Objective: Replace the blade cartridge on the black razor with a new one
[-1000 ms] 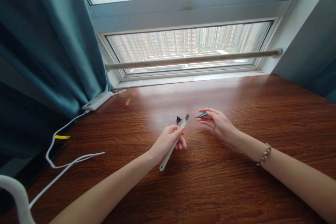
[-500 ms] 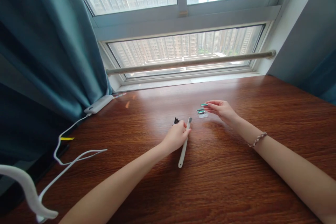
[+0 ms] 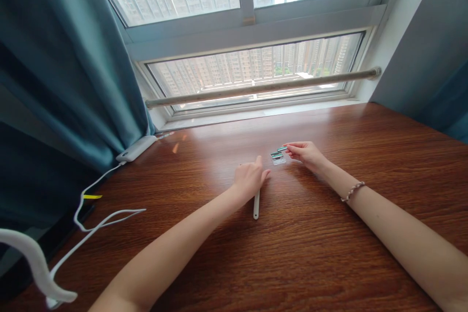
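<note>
Head cam: R hand (image 3: 305, 153) has a small green strip (image 3: 282, 149) pinched btwn thumb & fingertips, held at the far R edge of a clear case (image 3: 279, 161) on the desk (image 3: 318, 253); more green strips (image 3: 277, 155) sit in/on the case. Vs. 0.5 s ago, the pinched strip is lower & closer to the case, where a gap showed before; can't tell if they touch now. L hand (image 3: 249, 178) is palm-down over the pale toothbrush (image 3: 256, 204), index finger pointing fwd, thumb out to the R; grip is hidden, so can't tell if it's holding the brush. Only the lower handle shows, end w/ the small hole twd the wearer; bristle head, visible 0.5 s ago, is now hidden by the hand, & the handle end is a bit farther fwd. Black piece by the L fingers earlier is now out of sight behind the hand. Braided bracelet (image 3: 353, 191) on R wrist. White device (image 3: 138, 148) + white cable (image 3: 97, 175) at far L by the blue curtain (image 3: 73, 58), same spot as before; yellow strip (image 3: 92, 197) near the cable, unchanged too.
</note>
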`<act>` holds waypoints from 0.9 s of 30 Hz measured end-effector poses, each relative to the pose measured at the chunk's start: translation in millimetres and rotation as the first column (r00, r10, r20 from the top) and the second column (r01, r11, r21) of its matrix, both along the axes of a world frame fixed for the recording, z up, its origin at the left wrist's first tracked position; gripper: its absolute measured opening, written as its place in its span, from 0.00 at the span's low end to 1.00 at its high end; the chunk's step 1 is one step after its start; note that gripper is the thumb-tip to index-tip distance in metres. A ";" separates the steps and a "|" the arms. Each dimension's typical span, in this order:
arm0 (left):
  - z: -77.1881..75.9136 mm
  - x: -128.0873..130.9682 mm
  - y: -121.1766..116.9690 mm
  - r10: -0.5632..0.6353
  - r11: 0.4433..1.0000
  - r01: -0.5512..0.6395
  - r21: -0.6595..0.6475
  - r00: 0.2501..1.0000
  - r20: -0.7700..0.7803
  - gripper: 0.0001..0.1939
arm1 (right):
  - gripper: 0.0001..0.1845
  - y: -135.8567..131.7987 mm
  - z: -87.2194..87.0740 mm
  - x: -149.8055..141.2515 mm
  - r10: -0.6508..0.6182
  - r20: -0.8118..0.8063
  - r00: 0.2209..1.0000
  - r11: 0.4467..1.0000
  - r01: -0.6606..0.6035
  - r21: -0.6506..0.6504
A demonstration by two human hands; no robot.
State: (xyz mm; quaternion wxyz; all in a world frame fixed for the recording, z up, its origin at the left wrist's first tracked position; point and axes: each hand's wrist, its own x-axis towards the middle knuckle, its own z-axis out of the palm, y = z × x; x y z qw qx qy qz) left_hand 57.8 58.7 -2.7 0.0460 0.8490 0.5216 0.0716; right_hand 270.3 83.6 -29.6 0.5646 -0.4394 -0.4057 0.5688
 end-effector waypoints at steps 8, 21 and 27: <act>-14.2 28.7 37.7 -0.167 0.969 0.156 0.190 0.985 0.048 0.25 | 0.10 -3.2 5.5 -4.2 0.087 -0.048 0.995 0.996 -0.087 0.004; 16.1 -14.5 -3.7 -0.158 0.984 0.078 0.160 0.798 0.582 0.23 | 0.08 -27.8 50.1 -30.5 0.231 -0.042 0.972 0.971 -0.227 0.073; 23.4 -37.4 -30.4 -0.145 0.985 0.057 0.160 0.775 0.615 0.22 | 0.08 -47.3 62.7 -50.0 0.310 0.102 0.945 0.945 -0.318 0.078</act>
